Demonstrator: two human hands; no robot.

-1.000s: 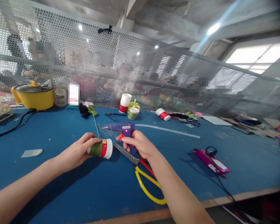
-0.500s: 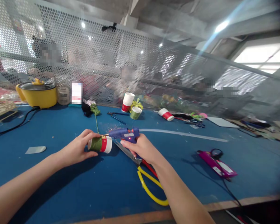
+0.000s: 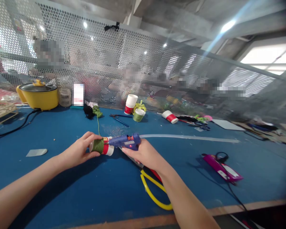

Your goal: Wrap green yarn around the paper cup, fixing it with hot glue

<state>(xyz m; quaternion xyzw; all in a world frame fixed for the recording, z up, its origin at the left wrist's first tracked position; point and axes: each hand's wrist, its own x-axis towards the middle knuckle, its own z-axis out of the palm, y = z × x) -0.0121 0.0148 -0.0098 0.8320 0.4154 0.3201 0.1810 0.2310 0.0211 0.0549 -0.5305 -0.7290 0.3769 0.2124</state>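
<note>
My left hand [image 3: 79, 152] is closed round a paper cup [image 3: 102, 146] lying on its side over the blue table; green yarn is wound round part of the cup and a strand runs back to a yarn ball [image 3: 96, 111]. My right hand [image 3: 143, 154] grips a blue hot-glue gun [image 3: 125, 142] with a long clear glue stick [image 3: 188, 137] sticking out of its back. The gun's nozzle touches the red-and-white side of the cup.
Yellow-handled scissors [image 3: 150, 187] lie under my right wrist. A purple packet with a black cord [image 3: 220, 167] is at right. Paper cups [image 3: 131, 104], a green cup [image 3: 138, 115] and a yellow pot [image 3: 39, 95] stand along the perforated screen [image 3: 143, 66]; people sit behind it. The table edge [image 3: 228, 210] is near.
The glue gun has moved left and down until its nozzle meets the cup. My left hand has kept hold of the cup and turned it slightly.
</note>
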